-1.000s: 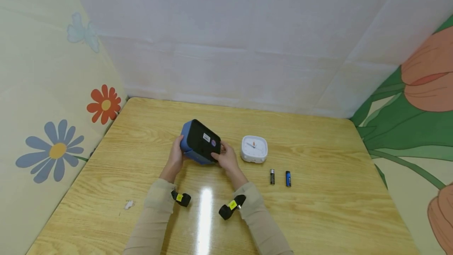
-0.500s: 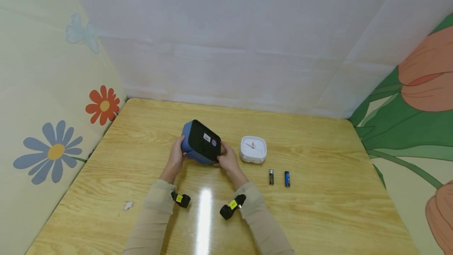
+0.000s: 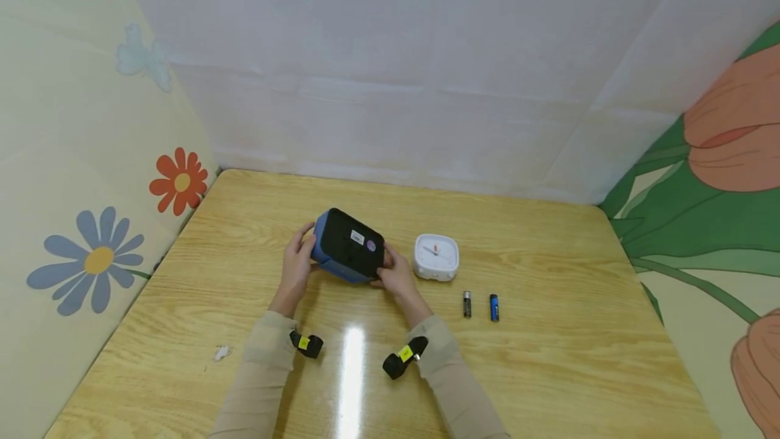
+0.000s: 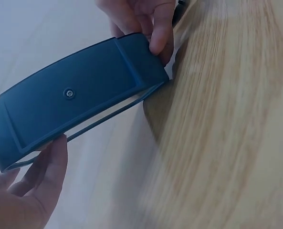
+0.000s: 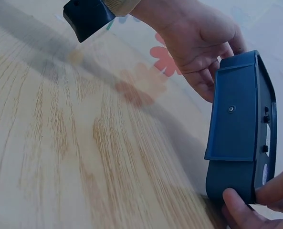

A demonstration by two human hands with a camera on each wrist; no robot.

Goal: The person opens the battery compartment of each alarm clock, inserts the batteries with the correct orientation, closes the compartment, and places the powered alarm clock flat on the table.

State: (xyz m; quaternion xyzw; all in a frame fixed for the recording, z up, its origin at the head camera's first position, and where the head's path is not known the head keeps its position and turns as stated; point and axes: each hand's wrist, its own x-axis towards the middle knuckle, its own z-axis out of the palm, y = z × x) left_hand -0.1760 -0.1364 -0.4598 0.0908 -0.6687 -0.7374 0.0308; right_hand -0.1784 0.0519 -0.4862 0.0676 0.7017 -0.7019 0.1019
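Observation:
Between my two hands is a blue box (image 3: 330, 264) with rounded corners, tilted above the table. Its black face (image 3: 341, 249), with a white label and a round purple sticker, is turned up toward the head camera. My left hand (image 3: 296, 264) grips the left end, fingers along the side and underneath. At the opposite end, my right hand (image 3: 396, 273) pinches the lower right corner, thumb near the black face's edge. In the left wrist view, a screw (image 4: 69, 93) sits in the box's blue side panel, and a thin rim runs along the lower edge. Small black tabs (image 5: 266, 119) show on the black face.
Right of the box stands a white square clock (image 3: 436, 257), face up. In front of it lie a black battery (image 3: 467, 305) and a blue battery (image 3: 494, 307). A small white scrap (image 3: 222, 353) lies on the wooden table (image 3: 548, 371) at the left. Printed cloths surround the table.
The box has shifted slightly right. My right thumb has slid from the black face to its edge, and my left fingers have spread a little on the box's end.

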